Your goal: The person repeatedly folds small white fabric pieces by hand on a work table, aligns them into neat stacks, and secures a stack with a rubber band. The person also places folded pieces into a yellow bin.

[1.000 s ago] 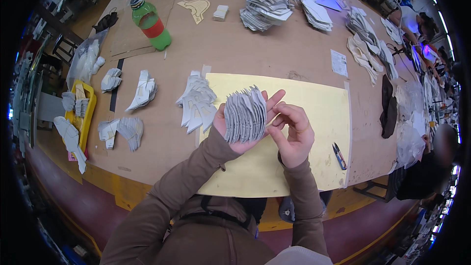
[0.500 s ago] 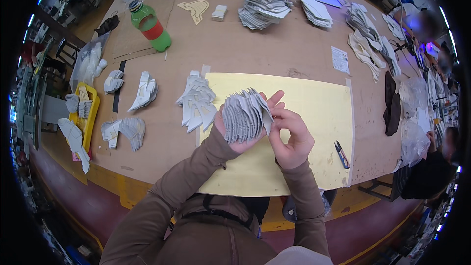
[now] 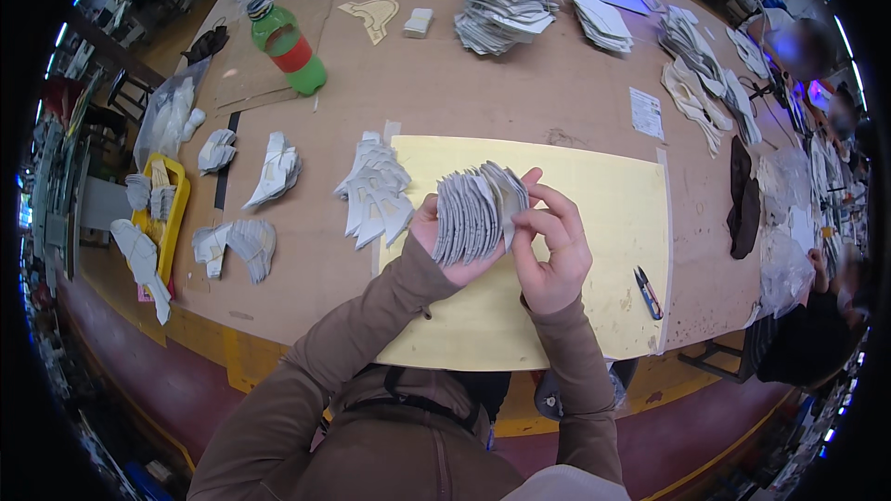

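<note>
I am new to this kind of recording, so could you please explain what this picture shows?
There is no machine: these are a person's own bare hands, seen from above by a fisheye camera on their head, which bends straight edges. The left hand holds a stack of thin greyish pieces; the right hand is at the stack's right end. Below is a yellow sheet on a brown table, with small snips at right. Leftward are piles of pieces, a yellow tray and a green bottle.

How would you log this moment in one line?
left hand: holds grey stack | right hand: at stack's right end | below: yellow sheet
</note>
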`<state>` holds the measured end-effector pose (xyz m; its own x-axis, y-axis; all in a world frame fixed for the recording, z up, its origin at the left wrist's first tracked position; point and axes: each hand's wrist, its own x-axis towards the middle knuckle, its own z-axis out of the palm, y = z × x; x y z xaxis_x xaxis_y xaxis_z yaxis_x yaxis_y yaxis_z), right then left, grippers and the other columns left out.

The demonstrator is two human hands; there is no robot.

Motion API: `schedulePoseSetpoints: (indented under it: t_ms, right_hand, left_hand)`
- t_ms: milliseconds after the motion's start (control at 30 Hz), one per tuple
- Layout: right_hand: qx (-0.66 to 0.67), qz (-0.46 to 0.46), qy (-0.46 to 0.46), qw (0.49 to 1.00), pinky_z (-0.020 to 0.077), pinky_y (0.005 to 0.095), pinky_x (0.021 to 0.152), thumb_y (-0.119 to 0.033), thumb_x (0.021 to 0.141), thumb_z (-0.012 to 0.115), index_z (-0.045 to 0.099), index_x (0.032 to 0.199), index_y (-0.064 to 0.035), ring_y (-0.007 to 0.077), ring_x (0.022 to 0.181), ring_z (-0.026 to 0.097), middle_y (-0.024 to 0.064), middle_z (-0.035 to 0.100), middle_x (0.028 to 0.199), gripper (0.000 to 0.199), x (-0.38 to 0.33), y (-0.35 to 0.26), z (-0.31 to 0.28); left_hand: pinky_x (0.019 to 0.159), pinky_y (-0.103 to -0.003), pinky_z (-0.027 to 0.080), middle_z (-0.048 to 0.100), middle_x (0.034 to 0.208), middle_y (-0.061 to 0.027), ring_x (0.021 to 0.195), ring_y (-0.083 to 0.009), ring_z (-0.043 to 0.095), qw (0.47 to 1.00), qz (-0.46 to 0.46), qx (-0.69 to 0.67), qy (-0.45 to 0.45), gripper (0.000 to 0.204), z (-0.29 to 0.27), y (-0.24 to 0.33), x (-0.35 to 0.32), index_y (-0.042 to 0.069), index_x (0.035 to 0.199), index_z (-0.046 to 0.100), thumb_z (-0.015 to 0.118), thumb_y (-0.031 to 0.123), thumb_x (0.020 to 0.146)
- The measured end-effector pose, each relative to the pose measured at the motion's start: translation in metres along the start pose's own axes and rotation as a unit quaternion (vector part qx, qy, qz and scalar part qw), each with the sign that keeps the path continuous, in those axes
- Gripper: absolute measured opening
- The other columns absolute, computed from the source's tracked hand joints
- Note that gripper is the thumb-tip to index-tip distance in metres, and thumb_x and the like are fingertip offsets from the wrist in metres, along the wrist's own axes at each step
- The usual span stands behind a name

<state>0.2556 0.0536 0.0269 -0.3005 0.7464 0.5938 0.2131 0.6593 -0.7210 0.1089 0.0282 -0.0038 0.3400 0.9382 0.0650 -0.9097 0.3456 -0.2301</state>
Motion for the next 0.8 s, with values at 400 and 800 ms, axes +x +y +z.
schedulePoseSetpoints:
  t_ms: [400,800]
  right_hand:
    - [-0.008,0.030,-0.008,0.999,0.0497,0.0243,0.062,0.010,0.076,0.064,0.060,0.092,0.0053,0.0152,0.073,0.059,0.0178,0.058,0.117,0.016,0.0019,-0.0001,0.0012]
    - [-0.007,0.041,-0.027,0.999,0.0491,0.0259,0.063,0.007,0.075,0.065,0.060,0.092,0.0027,0.0138,0.071,0.056,0.0173,0.055,0.121,0.019,0.0007,0.0002,0.0021]
  left_hand:
    - [0.113,-0.049,0.026,0.026,0.152,-0.0207,0.133,-0.0346,0.036,0.998,0.043,0.022,0.047,0.067,-0.0049,-0.0002,0.0005,-0.003,0.140,0.034,0.036,0.036,0.085]
    - [0.112,-0.051,0.028,0.043,0.140,-0.0203,0.127,-0.0369,0.043,0.998,0.028,0.032,0.042,0.064,-0.0103,0.0024,0.0003,-0.001,0.137,0.039,0.039,0.032,0.082]
